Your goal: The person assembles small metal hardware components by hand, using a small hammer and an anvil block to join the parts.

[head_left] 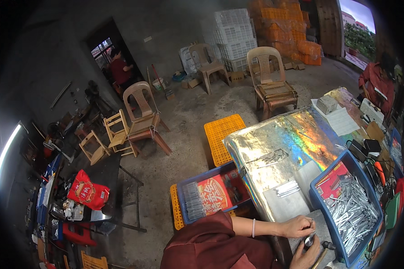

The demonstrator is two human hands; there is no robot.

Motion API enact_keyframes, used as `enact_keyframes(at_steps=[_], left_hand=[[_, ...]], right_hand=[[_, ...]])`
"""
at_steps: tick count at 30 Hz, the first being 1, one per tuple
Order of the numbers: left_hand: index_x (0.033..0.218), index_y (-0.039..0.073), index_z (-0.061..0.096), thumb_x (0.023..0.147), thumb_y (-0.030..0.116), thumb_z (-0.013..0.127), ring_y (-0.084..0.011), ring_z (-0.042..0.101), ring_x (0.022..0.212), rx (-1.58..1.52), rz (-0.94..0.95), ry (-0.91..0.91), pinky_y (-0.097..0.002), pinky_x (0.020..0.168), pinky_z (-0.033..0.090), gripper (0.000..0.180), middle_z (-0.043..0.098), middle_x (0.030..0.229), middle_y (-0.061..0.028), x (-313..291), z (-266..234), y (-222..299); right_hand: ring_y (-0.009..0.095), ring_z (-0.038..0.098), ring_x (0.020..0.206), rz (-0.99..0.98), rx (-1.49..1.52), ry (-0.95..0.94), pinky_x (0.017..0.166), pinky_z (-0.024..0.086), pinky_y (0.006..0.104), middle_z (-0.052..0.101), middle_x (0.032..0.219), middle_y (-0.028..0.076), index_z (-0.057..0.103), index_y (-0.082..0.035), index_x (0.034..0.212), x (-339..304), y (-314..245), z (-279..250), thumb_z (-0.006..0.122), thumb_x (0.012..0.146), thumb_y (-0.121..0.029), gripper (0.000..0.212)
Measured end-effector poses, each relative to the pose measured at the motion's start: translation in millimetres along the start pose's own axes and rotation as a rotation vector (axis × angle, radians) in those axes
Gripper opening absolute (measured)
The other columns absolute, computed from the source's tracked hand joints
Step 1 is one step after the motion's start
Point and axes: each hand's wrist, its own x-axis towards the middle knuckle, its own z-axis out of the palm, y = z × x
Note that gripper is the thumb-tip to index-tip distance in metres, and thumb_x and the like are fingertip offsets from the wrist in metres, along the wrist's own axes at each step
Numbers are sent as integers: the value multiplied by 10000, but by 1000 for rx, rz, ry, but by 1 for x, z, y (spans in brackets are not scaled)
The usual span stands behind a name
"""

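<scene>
My left hand [298, 227], with a pale band on its wrist, is closed in a pinch at the table's near edge. Whatever its fingertips hold is too small to make out. Just below it, my right hand [306, 256] curls around a round shiny metal piece [309, 241]. A hammer with a dark head [329, 245] and a wooden handle lies beside the right hand on a grey block surface. To the right, a blue bin [315, 190] holds a heap of thin silvery metal pieces [352, 215]. A small row of similar pieces [287, 188] rests on paper left of the bin.
Foil covers the table [256, 141]. On my left, a blue crate [182, 190] holds bundled pieces and red packaging, near a yellow crate [224, 136]. Plastic chairs [141, 119] stand beyond. One person [120, 71] is by the doorway, another [376, 85] sits far right.
</scene>
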Motion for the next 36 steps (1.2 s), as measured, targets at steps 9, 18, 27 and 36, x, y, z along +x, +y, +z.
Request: enact_keyframes(at_steps=[9, 18, 27, 36], left_hand=[[804, -29, 562, 887, 116, 533, -267, 577, 727, 4, -24, -80, -342, 674, 453, 170, 573, 791, -127, -7, -8, 0], [902, -34, 631, 880, 54, 559, -213, 605, 722, 20, -99, -128, -295, 639, 470, 116, 627, 844, -127, 3, -9, 5], [899, -29, 645, 863, 45, 588, -202, 619, 714, 81, -144, -186, -291, 632, 479, 100, 641, 814, -123, 4, -4, 11], [899, -21, 645, 865, 53, 598, -207, 625, 705, 124, -119, -172, -287, 625, 482, 94, 641, 819, -126, 0, -9, 8]], right_hand=[[335, 567, 912, 41, -10, -26, 825, 446, 418, 614, 999, 183, 617, -29, 1102, -1, -8, 0, 628, 865, -287, 350], [346, 556, 887, 125, 159, 23, 758, 461, 427, 591, 1089, 159, 547, -9, 1118, 4, 7, 9, 682, 724, -95, 425], [235, 580, 858, 193, 102, 3, 683, 510, 340, 601, 1104, 56, 570, -72, 1128, -5, 10, -2, 699, 726, -178, 435], [253, 580, 874, 193, 160, -19, 713, 495, 347, 611, 1091, 78, 571, -54, 1106, -3, 7, 1, 727, 701, -161, 447]])
